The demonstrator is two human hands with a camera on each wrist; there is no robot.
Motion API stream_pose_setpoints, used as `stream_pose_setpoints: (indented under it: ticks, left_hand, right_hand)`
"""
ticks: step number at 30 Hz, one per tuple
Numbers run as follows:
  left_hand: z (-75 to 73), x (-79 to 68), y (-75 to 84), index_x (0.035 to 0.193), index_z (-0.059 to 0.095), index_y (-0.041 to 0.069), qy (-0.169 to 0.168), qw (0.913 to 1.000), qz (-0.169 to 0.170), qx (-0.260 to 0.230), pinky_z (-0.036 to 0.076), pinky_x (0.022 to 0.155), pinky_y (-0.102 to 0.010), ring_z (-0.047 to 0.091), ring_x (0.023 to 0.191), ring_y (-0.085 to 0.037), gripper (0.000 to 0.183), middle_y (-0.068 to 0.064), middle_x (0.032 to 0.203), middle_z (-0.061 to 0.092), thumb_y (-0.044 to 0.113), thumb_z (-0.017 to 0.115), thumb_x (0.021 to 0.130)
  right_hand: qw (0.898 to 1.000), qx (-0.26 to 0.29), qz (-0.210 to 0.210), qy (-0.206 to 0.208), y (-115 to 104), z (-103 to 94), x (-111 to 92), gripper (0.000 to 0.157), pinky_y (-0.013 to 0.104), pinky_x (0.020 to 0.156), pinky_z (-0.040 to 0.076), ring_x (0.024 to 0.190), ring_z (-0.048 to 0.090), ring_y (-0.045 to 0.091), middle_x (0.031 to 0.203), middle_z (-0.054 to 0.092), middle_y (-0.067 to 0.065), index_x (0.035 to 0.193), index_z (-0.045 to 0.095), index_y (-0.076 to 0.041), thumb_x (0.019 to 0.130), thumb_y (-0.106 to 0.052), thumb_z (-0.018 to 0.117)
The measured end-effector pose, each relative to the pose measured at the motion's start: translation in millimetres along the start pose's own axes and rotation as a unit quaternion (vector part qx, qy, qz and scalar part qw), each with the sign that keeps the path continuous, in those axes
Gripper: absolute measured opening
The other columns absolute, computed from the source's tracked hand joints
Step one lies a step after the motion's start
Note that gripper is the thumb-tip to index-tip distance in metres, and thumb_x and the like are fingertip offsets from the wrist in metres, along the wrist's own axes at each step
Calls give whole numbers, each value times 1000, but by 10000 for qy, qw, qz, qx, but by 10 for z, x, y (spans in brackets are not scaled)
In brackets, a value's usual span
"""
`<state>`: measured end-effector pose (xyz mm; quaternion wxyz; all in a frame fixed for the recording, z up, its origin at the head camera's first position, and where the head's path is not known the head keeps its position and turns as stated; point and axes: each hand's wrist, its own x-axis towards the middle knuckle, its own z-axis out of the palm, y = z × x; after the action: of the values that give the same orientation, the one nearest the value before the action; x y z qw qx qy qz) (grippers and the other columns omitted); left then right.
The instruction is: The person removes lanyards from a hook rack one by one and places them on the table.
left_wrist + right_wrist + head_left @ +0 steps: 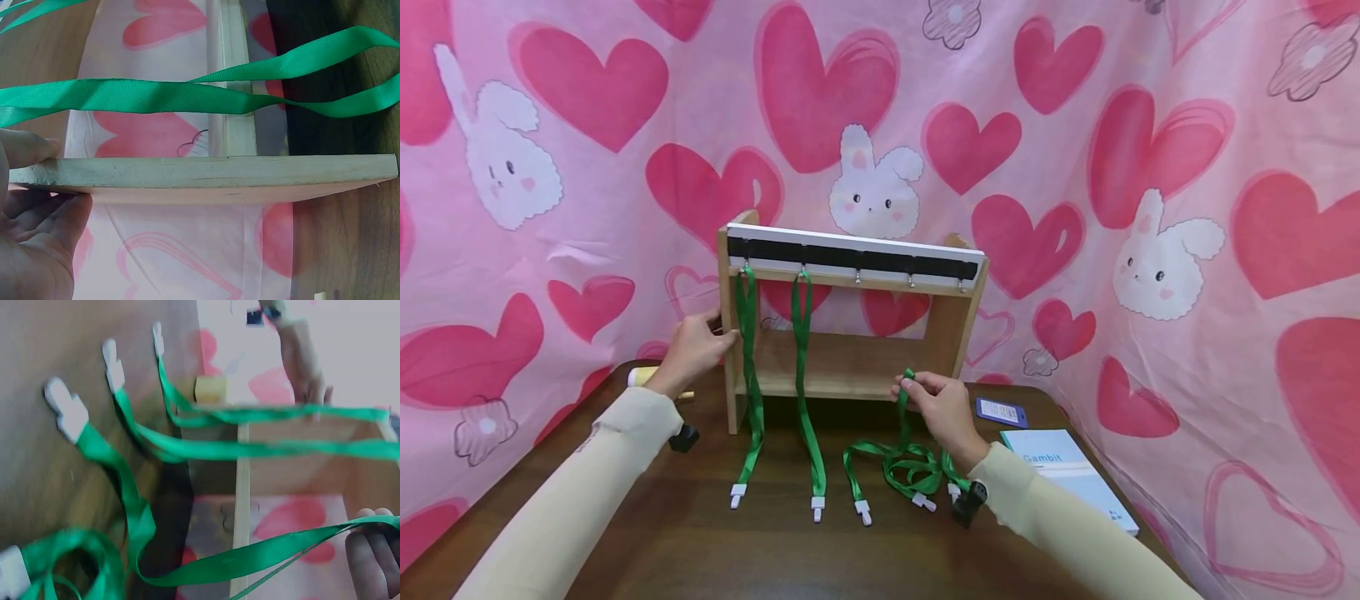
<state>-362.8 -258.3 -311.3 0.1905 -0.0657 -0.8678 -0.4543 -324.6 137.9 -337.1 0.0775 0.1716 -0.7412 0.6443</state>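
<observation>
A wooden rack (842, 360) stands on the table, with a row of small metal hooks along its black-and-white top strip (859, 253). Two green lanyards hang from the two leftmost hooks, the outer lanyard (749, 367) and the inner lanyard (805, 392), white clips downward. My left hand (698, 346) grips the rack's left side panel (206, 172), thumb on one face and fingers on the other. Between thumb and fingers my right hand (942, 408) pinches the looped top of a third lanyard (250, 557), raised in front of the rack's right half; its lower part trails onto the table.
More green lanyards (917, 475) lie in loose coils below the right hand. To the right are a blue card holder (1002, 412) and a white-and-blue book (1071, 475). A yellow roll (643, 377) sits behind the left forearm. Heart-patterned cloth (880, 100) encloses the table.
</observation>
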Motion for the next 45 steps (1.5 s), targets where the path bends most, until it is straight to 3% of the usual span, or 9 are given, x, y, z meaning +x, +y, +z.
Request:
stream_pose_setpoints:
  ticks: [7,13,17,22,32,45]
  left_hand:
    - [-7,-1,-11,154,35,-4,18,9999,-58,85,59,90,-52,66,117,-46,64,-31,146,53,19,61,100]
    - [-8,-3,-4,155,35,-2,-55,9999,-111,-7,58,89,-53,66,117,-47,64,-31,146,53,19,61,101]
    - [-3,3,1,155,34,-1,-53,9999,-126,13,59,88,-53,67,116,-46,64,-31,146,53,19,61,101]
    - [-1,12,12,155,34,-2,-29,9999,-129,90,61,88,-50,68,113,-42,65,-30,147,52,21,61,101]
    - [5,8,1,155,35,-2,-41,10000,-77,22,60,89,-53,67,115,-45,63,-31,145,54,19,60,101]
    - [19,20,0,152,40,-4,100,9999,44,70,60,89,-53,67,116,-43,60,-32,138,59,15,61,99]
  right_hand:
    - [9967,-93,-3,-808,-35,194,-258,29,32,87,64,91,78,19,104,78,21,112,73,6,98,-18,67]
    - [9918,142,121,-1262,-27,357,-376,27,34,91,63,100,76,32,107,78,19,109,75,1,97,-23,68]
    - [9900,242,243,-1368,30,455,-367,26,34,89,63,97,77,29,109,77,18,109,75,1,97,-21,68]
    - [9910,261,429,-1237,193,517,-285,24,38,89,64,92,78,19,108,77,19,109,75,1,97,-19,68]
    - [9934,256,926,-629,715,517,-119,25,37,83,65,94,78,27,113,75,24,113,73,5,97,-14,68]
    - [9901,-55,1272,-585,1084,543,-50,28,31,76,66,89,78,19,114,75,23,114,72,8,97,-13,68]
